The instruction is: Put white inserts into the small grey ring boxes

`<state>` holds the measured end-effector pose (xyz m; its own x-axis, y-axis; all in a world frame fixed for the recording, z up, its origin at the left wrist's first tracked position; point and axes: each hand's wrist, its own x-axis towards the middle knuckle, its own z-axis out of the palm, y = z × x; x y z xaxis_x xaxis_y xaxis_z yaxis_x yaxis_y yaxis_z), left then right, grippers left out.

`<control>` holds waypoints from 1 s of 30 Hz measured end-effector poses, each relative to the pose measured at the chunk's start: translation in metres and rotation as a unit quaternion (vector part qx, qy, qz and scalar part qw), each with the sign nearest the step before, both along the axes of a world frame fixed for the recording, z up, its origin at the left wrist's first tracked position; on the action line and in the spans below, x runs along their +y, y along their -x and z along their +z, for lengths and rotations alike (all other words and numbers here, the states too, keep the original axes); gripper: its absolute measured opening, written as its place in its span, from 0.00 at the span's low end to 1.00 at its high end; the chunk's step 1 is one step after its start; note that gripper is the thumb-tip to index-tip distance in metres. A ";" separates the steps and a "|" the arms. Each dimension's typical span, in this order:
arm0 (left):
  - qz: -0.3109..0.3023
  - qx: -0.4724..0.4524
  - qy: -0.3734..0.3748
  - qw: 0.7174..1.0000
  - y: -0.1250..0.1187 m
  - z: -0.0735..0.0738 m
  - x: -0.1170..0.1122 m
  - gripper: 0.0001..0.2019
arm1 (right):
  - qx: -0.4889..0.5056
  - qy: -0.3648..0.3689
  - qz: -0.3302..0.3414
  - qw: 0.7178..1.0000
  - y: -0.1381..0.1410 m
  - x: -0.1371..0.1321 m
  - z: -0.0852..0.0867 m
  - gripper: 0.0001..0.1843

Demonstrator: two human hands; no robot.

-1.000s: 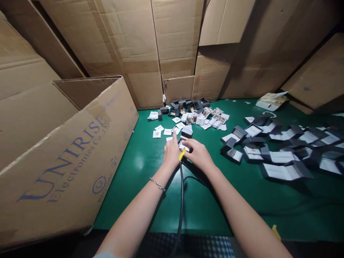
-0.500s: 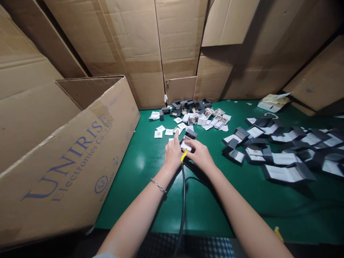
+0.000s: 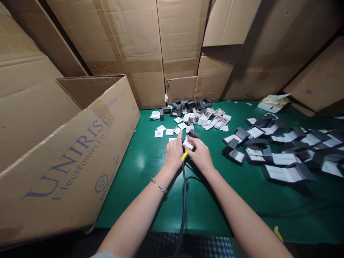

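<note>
A small dark hinged box (image 3: 194, 134) stands open between my hands, its lid leaning back and a white insert (image 3: 187, 144) showing inside. My left hand (image 3: 173, 152) grips the box from the left, with its index finger pointing up along the side; the other fingertips are partly hidden. From the right, my right hand (image 3: 199, 152) has its thumb and fingers closed at the white insert and the box's near edge. A black cable (image 3: 184, 200) with a yellow tape tag (image 3: 184, 155) runs up to the hands. Flat white packets (image 3: 158, 133) lie just beyond my left hand.
Dark box parts (image 3: 177, 107) and white inserts (image 3: 220, 120) are heaped at the back of the green table (image 3: 139, 200). Several open dark boxes (image 3: 287, 172) spread across the right side. A large carton (image 3: 80, 172) stands at left; cardboard (image 3: 139, 43) walls the back.
The open box has shifted slightly to the right and tilted between my hands, showing more of its dark side. My left index finger and right fingers have moved a little with it.
</note>
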<state>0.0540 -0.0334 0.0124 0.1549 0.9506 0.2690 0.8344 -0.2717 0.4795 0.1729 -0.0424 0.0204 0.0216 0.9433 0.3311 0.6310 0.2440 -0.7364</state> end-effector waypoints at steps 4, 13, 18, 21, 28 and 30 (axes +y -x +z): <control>-0.003 0.001 -0.002 1.000 -0.001 0.000 -0.001 0.33 | -0.003 0.000 -0.012 1.000 0.001 0.000 -0.001 0.16; -0.011 0.001 -0.012 1.000 0.000 -0.005 0.003 0.33 | -0.008 -0.011 -0.045 0.999 0.006 0.001 -0.004 0.20; -0.010 0.000 -0.008 1.000 0.000 -0.004 0.002 0.32 | -0.031 -0.003 -0.037 0.999 0.005 0.000 -0.002 0.21; -0.005 0.000 -0.001 1.000 0.000 -0.004 0.002 0.33 | -0.040 -0.002 -0.011 0.999 0.003 0.001 -0.002 0.20; -0.025 0.002 -0.024 0.999 0.002 -0.008 0.003 0.36 | -0.088 0.023 0.016 0.996 -0.003 0.003 0.001 0.13; -0.026 0.002 -0.032 0.999 0.002 -0.009 0.003 0.36 | -0.093 0.022 0.022 0.995 -0.003 0.004 0.001 0.13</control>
<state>0.0516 -0.0304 0.0038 0.2054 0.9222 0.3276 0.8206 -0.3447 0.4559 0.1759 -0.0386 0.0210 -0.0777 0.9557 0.2840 0.7473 0.2444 -0.6179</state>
